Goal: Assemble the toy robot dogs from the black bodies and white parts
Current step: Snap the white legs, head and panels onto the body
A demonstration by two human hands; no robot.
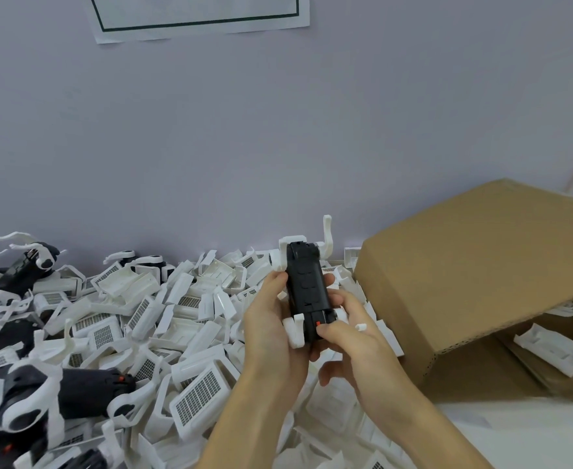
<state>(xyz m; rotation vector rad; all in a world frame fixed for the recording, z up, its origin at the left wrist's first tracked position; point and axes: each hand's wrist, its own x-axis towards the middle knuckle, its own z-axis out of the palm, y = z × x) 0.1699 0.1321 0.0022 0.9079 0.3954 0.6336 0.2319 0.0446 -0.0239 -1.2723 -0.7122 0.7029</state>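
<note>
I'm holding the black body (pixel 307 292) up over the heap of white parts (pixel 163 319), just left of the cardboard box (pixel 481 265). My left hand (pixel 271 319) is curling round its left side; my right hand (pixel 349 336) is gripping the near end, thumb pressing beside the red switch (pixel 317 323). White legs (pixel 327 238) are sticking out.

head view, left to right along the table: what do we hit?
Finished toy dogs → pile of white parts → left hand → black body → right hand → cardboard box.
</note>
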